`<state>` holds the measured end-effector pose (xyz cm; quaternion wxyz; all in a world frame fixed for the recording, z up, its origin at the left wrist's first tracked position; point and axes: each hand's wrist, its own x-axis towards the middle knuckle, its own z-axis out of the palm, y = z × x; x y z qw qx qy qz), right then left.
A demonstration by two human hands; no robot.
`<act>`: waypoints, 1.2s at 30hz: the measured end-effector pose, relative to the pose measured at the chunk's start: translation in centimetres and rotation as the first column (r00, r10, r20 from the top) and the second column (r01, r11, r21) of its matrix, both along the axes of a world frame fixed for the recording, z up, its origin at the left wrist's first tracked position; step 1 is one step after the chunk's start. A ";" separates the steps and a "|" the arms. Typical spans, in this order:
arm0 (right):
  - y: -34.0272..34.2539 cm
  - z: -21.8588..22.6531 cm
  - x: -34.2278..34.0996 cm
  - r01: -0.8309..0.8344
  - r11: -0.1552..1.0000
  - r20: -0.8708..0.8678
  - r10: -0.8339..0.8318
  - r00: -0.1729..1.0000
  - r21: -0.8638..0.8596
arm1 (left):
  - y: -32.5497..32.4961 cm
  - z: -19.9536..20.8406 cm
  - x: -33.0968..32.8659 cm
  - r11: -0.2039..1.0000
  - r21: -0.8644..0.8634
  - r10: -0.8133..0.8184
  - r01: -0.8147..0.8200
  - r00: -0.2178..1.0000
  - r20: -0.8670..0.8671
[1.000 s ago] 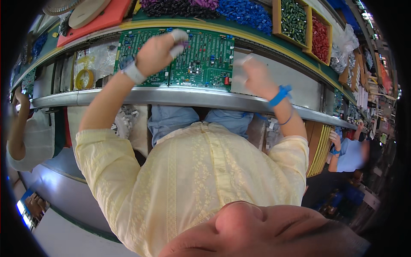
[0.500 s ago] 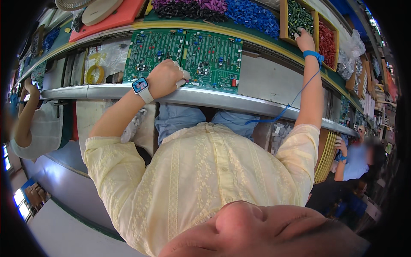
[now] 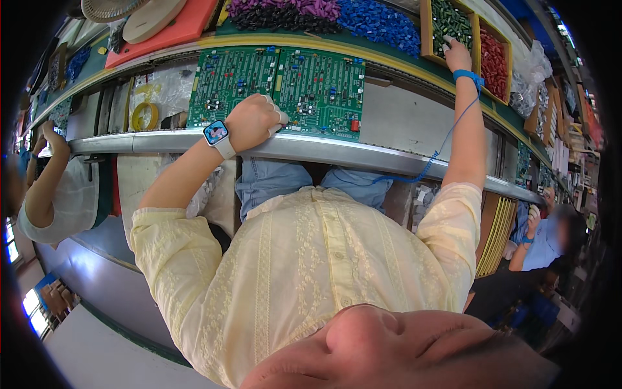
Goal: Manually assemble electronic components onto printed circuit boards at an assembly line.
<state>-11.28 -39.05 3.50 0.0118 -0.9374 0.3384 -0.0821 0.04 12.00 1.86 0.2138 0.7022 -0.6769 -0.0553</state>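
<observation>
My left hand (image 3: 256, 122) is closed above the lower edge of two joined green circuit boards (image 3: 324, 87), with pale covers on some fingertips. Whatever its curled fingers hold is hidden. My right hand (image 3: 457, 55) reaches to the front of a yellow-edged box, its fingers bent together at the small green components (image 3: 451, 24) inside. Too little shows there to tell what is between the fingertips. A blue wrist strap (image 3: 468, 79) with a coiled cord circles my right wrist.
A metal rail (image 3: 311, 146) runs along the near side of the line. Beyond the boards lie purple parts (image 3: 311, 8), black parts (image 3: 278, 19) and blue parts (image 3: 379, 26). Red components (image 3: 494, 65) fill the adjoining box. A yellow tape roll (image 3: 144, 117) sits left. Co-workers are on both sides.
My right hand has shifted slightly up and left at the green components. My left hand stays over the boards, its wrist turned a little. The co-workers' arms have moved.
</observation>
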 end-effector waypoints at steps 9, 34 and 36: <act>-0.9 -1.0 0.5 -0.072 0.990 0.014 0.075 0.997 -0.124 | -0.6 0.1 -0.3 0.997 0.067 -0.044 0.037 0.994 0.101; 22.1 2.7 -3.1 -0.589 0.240 0.565 0.168 0.808 0.772 | -7.4 3.6 -3.3 0.942 -0.306 0.083 -0.140 0.978 -0.192; 24.6 1.5 -3.6 -0.613 0.194 0.596 0.144 0.790 0.766 | -8.4 3.2 -4.4 0.944 -0.226 0.108 -0.241 0.871 -0.480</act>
